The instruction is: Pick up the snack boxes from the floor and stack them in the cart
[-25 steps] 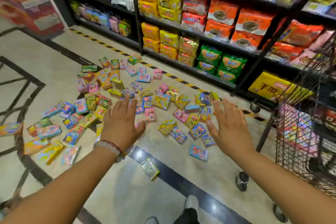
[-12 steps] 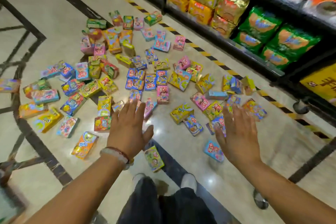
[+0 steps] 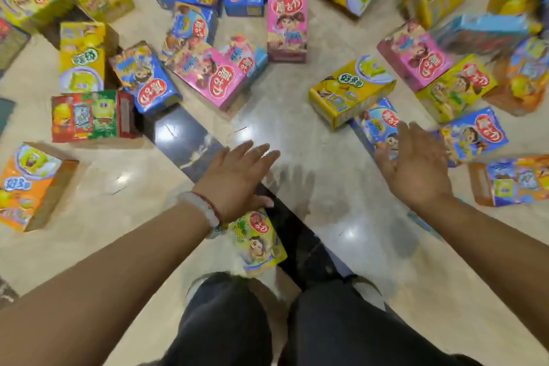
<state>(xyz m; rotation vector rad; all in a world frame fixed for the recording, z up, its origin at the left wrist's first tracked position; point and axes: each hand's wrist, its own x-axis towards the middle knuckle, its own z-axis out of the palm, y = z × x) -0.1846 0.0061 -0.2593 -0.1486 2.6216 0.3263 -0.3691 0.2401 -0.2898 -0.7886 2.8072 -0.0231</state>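
Observation:
Several colourful snack boxes lie scattered on the glossy floor (image 3: 297, 116) in front of me. My left hand (image 3: 237, 177) hovers flat with straight fingers just above a green-yellow box (image 3: 257, 242) that lies near my knees. My right hand (image 3: 416, 169) is spread open over a blue box (image 3: 375, 125), holding nothing. A yellow box (image 3: 350, 92) lies just beyond the right hand, and a pink box (image 3: 208, 71) lies beyond the left hand. The cart is out of view.
My knees in dark trousers (image 3: 297, 324) fill the bottom centre. A dark floor stripe (image 3: 190, 142) runs diagonally under the left hand. An orange box (image 3: 29, 184) lies at the far left and a red-green box (image 3: 89, 116) beside it.
The view has dropped close to the floor; shelves and cart have left the frame. Both hands have come down near the boxes, still holding nothing.

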